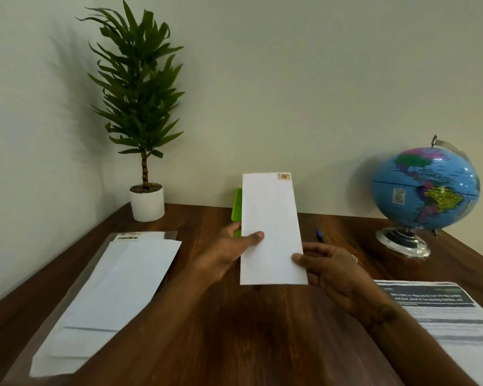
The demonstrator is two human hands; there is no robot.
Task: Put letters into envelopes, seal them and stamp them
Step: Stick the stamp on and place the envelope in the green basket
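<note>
Both hands hold a white envelope (272, 229) upright above the middle of the wooden desk (234, 330), its long side running toward 12 o'clock. The left hand (229, 253) pinches the left edge, thumb laid flat across the front face, fingers behind the paper, forearm reaching in from 7 o'clock. The right hand (332, 270) grips the lower right corner, thumb tip on the front, fingers curled behind, forearm coming from 5 o'clock. A small stamp (284, 176) sits in the envelope's top right corner. Behind its left edge, a green object (237, 204) shows partly. At 1 o'clock from the right hand lies a blue pen (320, 235). At 9 o'clock, a stack of envelopes (115, 291) lies flat; at 4 o'clock, printed sheets (444, 313). A potted plant (142, 121) stands at 11 o'clock, a globe (425, 188) at 2 o'clock.
</note>
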